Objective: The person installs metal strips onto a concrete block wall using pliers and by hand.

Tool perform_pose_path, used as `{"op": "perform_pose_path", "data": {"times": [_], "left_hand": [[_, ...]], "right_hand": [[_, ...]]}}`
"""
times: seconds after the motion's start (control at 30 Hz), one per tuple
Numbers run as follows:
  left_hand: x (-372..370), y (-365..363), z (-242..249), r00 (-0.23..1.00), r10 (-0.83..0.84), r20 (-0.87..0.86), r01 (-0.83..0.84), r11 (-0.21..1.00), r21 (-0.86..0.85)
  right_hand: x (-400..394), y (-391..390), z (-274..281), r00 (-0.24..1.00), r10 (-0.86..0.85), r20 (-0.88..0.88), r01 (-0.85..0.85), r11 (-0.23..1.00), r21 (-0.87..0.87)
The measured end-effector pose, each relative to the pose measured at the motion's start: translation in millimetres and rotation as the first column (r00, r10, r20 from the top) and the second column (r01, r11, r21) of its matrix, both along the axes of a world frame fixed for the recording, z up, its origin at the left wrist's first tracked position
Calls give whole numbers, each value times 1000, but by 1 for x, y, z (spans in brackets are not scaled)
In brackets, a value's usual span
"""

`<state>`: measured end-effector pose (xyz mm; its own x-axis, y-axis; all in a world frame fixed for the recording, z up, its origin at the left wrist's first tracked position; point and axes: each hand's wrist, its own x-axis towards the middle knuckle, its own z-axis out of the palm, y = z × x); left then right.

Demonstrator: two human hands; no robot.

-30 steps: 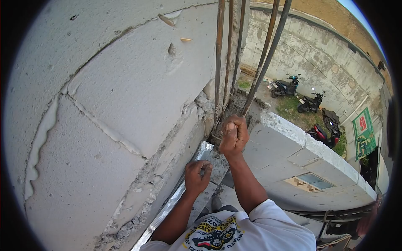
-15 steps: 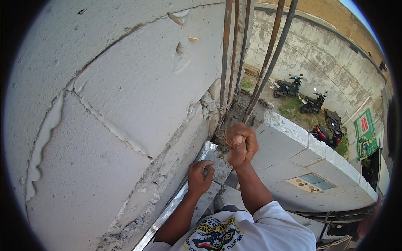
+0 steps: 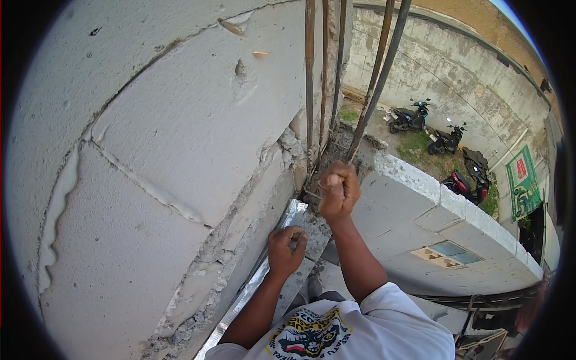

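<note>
My right hand [image 3: 339, 191] is closed in a fist at the foot of the upright steel rebars [image 3: 380, 78]; what it grips, if anything, is hidden. Beside the fist, a thin bent steel rod [image 3: 312, 194] pokes out over the rough concrete base [image 3: 315, 227]. Lower and to the left, my left hand [image 3: 287, 251] has its fingers curled loosely, with a dark gap inside the curl and nothing showing in it. It lies close by the shiny foil-covered strip [image 3: 257, 285] that runs along the wall.
A pale block wall [image 3: 180, 120] with mortar joints rises on the left. To the right, a lower block wall [image 3: 414, 210] borders a drop. Far below stand motorbikes [image 3: 409, 119] near a green banner [image 3: 524, 183]. My shoe [image 3: 314, 289] shows under me.
The view has shifted slightly, so the wall and rebars sit further left. My right fist has turned and moved a little, uncovering the bent rod. The left hand keeps its curled pose.
</note>
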<state>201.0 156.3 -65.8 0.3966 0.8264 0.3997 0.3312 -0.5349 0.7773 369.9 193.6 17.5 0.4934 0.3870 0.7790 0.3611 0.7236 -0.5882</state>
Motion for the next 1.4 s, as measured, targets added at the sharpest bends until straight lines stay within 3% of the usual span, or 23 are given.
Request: {"op": "perform_pose_path", "data": {"times": [0.1, 0.13, 0.17, 0.23, 0.3, 0.37, 0.43, 0.5, 0.53, 0.63, 0.67, 0.7, 0.77, 0.8, 0.87, 0.97, 1.03, 1.07, 1.13, 1.23, 1.3, 1.37, 1.4], "left_hand": [[-1, 1, -7, 1000, 3, 14, -4, 1000, 25], [-3, 2, -9, 1000, 1, 19, 0, 997, -74], [-6, -8, -8, 1000, 6, 3, -6, 994, -110], [-1, -1, 3, 1000, 7, -27, -7, 1000, 7], [-2, 1, -2, 1000, 8, -24, -8, 1000, 6], [-1, -2, -6, 1000, 2, -14, -2, 1000, -4], [-1, 1, -6, 1000, -8, -4, 8, 1000, -28], [3, 8, 2, 1000, -6, 0, 6, 1000, -6], [-1, 0, 2, 1000, -1, -12, 1, 1000, -13], [-1, 1, -1, 1000, 2, -25, -1, 1000, 9], [-1, 0, -4, 1000, -14, -22, 14, 1000, 13], [-2, 0, -8, 1000, -15, -7, 15, 1000, -26], [0, 6, -8, 1000, -17, 17, 18, 998, -58], [-2, 4, -8, 1000, -15, 14, 15, 999, -33], [-2, -1, -7, 1000, 7, 15, -6, 1000, -26], [-2, 2, -3, 1000, 2, -9, -2, 1000, 18], [-2, 2, -6, 1000, 1, -16, 0, 999, 51], [0, 1, -6, 1000, -1, -13, 2, 999, 46], [-3, 1, -4, 1000, -14, 13, 14, 1000, -8], [-4, 4, -12, 996, -4, 94, 11, 998, -68], [-4, 6, -11, 995, 16, 100, -11, 999, -49], [-3, 4, -7, 999, 0, 51, -3, 998, 61], [-1, 7, -5, 999, 4, 52, -7, 998, 56]], "right_hand": [[7, 4, -30, 997, -58, 46, 59, 998, -14], [5, 1, -14, 996, 20, -86, -11, 994, 106], [-1, -15, 3, 995, 21, -102, -14, 997, 70], [-1, -21, 41, 965, 146, -217, -93, 967, 237], [0, -12, 32, 978, 140, -157, -97, 961, 258], [5, 6, -15, 989, -87, 121, 94, 994, -55], [4, 8, -19, 990, -39, 134, 46, 998, -52], [-2, -12, 10, 979, 93, -181, -77, 993, 94], [-2, -20, 24, 967, 134, -216, -109, 986, 125], [1, -13, 20, 983, 119, -139, -108, 990, 88], [3, -5, 8, 994, 52, -101, -64, 991, -117], [9, -8, -2, 995, 34, -99, -45, 992, -115], [11, -11, 17, 979, 140, -146, -129, 988, 83], [14, -30, 32, 958, 203, -200, -186, 977, 102], [21, -51, 70, 968, 232, -96, -205, 951, 233], [16, -73, 106, 951, 309, -25, -291, 918, 269], [15, -57, 77, 949, 311, 47, -314, 922, 226], [21, -41, 56, 952, 167, 256, -191, 979, 72], [25, -14, 22, 896, 136, 423, -46, 975, -217], [10, 0, 36, 908, 59, 415, -45, 998, -43], [4, -14, 64, 942, 123, 312, -90, 989, -120], [-3, -23, 83, 970, 218, 102, -225, 973, 58], [-2, -21, 80, 975, 139, 175, -148, 988, 36]]}}
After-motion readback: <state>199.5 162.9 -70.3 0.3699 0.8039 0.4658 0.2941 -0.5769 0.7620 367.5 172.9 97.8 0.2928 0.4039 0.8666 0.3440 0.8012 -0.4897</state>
